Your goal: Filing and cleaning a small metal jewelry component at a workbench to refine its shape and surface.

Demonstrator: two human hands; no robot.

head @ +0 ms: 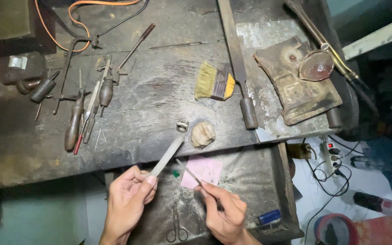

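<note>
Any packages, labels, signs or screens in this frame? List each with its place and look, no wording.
No screens or signs.
Pink paper: plain square sheet on the lower shelf, between the left hand and right hand.
Blue tube: small cylinder, dark end, right of the right hand on the shelf edge; any label too small to tell.
Power strip: white, red switch, on the floor at right.
</note>
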